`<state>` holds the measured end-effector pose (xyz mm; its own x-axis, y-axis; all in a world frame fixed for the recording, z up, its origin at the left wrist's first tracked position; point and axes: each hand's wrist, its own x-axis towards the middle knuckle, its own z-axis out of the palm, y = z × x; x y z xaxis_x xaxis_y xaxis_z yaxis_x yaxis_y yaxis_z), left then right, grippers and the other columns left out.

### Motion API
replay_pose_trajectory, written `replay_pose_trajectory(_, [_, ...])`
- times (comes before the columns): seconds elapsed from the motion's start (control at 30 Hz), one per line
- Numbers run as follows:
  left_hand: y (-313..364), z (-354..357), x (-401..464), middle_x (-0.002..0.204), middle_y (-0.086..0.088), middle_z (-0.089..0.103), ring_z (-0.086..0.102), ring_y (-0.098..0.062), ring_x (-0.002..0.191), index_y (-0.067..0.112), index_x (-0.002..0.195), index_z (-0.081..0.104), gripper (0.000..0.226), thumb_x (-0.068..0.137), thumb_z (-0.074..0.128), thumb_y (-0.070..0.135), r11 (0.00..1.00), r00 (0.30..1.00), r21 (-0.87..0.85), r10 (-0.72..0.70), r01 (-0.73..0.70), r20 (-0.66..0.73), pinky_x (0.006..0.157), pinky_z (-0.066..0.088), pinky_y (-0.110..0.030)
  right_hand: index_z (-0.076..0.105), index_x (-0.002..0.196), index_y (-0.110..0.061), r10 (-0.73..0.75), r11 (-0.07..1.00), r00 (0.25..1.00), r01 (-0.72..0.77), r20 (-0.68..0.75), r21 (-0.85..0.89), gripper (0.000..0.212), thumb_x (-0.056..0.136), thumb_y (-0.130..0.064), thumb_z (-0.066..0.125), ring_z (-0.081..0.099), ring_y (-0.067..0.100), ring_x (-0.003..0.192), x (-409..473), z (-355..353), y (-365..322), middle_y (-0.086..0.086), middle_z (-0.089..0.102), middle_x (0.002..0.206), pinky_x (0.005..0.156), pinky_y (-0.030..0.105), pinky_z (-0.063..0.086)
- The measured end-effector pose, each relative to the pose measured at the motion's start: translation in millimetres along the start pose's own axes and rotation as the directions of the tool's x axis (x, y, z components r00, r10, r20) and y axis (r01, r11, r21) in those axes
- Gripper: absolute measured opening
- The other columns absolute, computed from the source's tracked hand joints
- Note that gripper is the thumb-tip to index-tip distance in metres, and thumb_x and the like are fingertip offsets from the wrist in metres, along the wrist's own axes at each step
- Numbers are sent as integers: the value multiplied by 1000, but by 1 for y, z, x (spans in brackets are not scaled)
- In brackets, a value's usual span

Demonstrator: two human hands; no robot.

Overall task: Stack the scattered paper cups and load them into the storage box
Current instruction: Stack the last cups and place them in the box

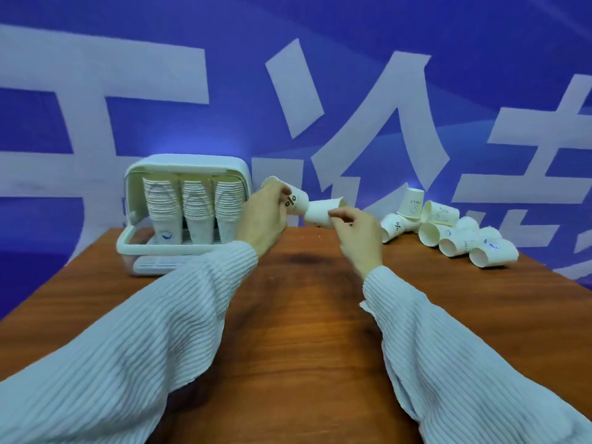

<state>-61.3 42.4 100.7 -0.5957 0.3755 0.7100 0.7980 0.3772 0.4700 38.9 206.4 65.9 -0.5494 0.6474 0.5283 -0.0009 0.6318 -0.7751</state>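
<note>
My left hand grips a white paper cup with a printed mark, held on its side above the table's far edge. My right hand pinches a second plain white cup, also on its side, whose base end meets the first cup. A white storage box stands open at the back left; three tall stacks of cups stand inside it. Several loose cups lie scattered at the back right, one of them upright and upside down.
The brown wooden table runs from me to the blue banner wall with big white characters. The box's tray front juts toward me. My ribbed pale sleeves cover the near table on both sides.
</note>
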Motion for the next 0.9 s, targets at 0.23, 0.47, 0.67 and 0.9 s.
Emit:
replay_pose_trajectory(0.23, [-77, -99, -14, 98, -13, 72, 65, -43, 87, 16, 115, 46, 21, 95, 52, 13, 975, 967, 146, -132, 166, -218, 75, 51, -50, 62, 116, -31, -259, 956, 946, 279, 193, -87, 19, 97, -29, 62, 67, 20, 99, -6, 93, -75, -11, 74, 104, 83, 42, 55])
replay_pose_trajectory(0.47, [-124, -129, -34, 97, -10, 73, 63, -44, 86, 29, 103, 44, 19, 95, 53, 15, 961, 964, 191, -155, 197, -216, 77, 52, -52, 74, 111, -33, -343, 770, 797, 541, 497, -337, 27, 94, -21, 57, 68, 28, 102, -19, 154, -96, -2, 77, 108, 90, 44, 55])
replay_pose_trajectory(0.67, [-140, -123, -33, 105, -3, 74, 67, -34, 96, 27, 108, 52, 16, 97, 55, 17, 970, 973, 146, -176, 197, -148, 80, 54, -49, 75, 112, -35, -258, 699, 746, 583, 615, -414, 29, 95, -21, 56, 67, 26, 107, -19, 168, -95, -6, 76, 113, 87, 38, 54])
replay_pose_trajectory(0.9, [-134, -99, -15, 110, -3, 73, 67, -27, 102, 21, 114, 57, 17, 98, 55, 17, 981, 983, 128, -127, 144, -133, 81, 49, -38, 69, 125, -30, -294, 830, 828, 468, 477, -302, 33, 95, -30, 56, 64, 16, 107, -18, 152, -90, -11, 74, 111, 89, 42, 57])
